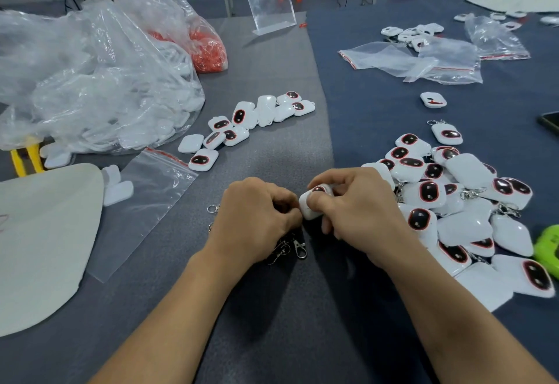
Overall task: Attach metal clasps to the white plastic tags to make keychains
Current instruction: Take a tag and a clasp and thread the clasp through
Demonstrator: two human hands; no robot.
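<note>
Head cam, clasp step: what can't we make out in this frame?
1. Head view: what the left hand pinches, if anything; its curled fingers hide it.
2. Head view: the white tag's attachment end, in the right hand; fingers of both hands cover it.
3. Head view: how many loose clasps; the left wrist overlaps them.
4. Head view: the green object; cut off by the right edge.

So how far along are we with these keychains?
Done: the pile on the right, where clasps show on several tags. In hand: the right hand grips one tag while curled fingers of the left hand meet its edge; whatever they pinch is hidden. Left: the row of bare tags mid-table, the loose clasps by the left wrist, and likely the bagful of white tags at far left.
</note>
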